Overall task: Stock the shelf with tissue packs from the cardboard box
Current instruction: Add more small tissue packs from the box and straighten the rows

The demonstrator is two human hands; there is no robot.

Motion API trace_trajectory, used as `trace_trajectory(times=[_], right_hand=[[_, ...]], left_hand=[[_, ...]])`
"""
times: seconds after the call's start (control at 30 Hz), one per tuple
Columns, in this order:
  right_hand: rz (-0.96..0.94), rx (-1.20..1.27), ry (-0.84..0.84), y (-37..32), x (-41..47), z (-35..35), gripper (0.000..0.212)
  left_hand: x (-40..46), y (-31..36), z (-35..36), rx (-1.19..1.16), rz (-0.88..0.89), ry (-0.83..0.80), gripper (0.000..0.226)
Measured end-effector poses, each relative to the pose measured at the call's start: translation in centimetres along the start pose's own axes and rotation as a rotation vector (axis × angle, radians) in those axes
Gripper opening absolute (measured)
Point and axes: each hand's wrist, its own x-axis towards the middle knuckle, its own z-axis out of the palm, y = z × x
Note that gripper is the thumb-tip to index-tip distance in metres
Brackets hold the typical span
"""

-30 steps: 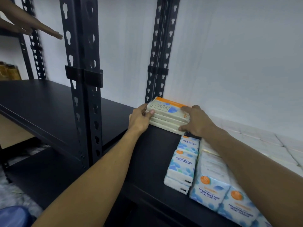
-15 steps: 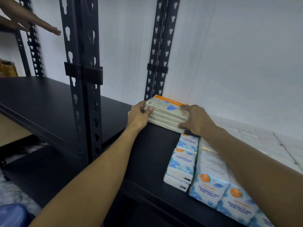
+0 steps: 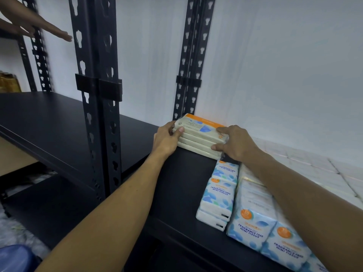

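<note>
A flat stack of tissue packs (image 3: 198, 138), four cream, soft-sided slabs in glossy film with an orange band along the top pack's far edge, is lying at the back of the black shelf (image 3: 182, 185), close to the white wall (image 3: 275, 65) and just right of a perforated black metal upright (image 3: 191, 55). The left hand (image 3: 167, 140) is gripping the stack's left end, thumb lying on the top pack and fingers curled round the far side, where they are going out of sight. The right hand (image 3: 235, 144) is gripping the right end, thumb pressing against the front edges of the lower packs and fingers curling over the top corner; its grip is hiding that end of the stack. The shelf board is looking matte and smooth. Nearer the camera, blue-and-white mini tissue bundles (image 3: 220, 195) printed with leaf shapes are standing in a row on the shelf, and the right forearm is covering part of them. More pale packs (image 3: 324, 173) are lying along the wall to the right, washed out and hard to read. At the top left, another person's outstretched fingers (image 3: 45, 30) are showing, blurred and cut off by the frame. A rounded blue object (image 3: 13, 258) is sitting in the bottom-left corner, mostly cropped.
</note>
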Motion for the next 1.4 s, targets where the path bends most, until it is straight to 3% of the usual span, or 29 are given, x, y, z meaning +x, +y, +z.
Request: trace_trajectory(times=[1.4], right_hand=[[0.019, -0.033, -0.008, -0.90, -0.73, -0.68, 0.084]], left_hand=[[-0.49, 0.51, -0.25, -0.053, -0.055, 0.011, 0.055]])
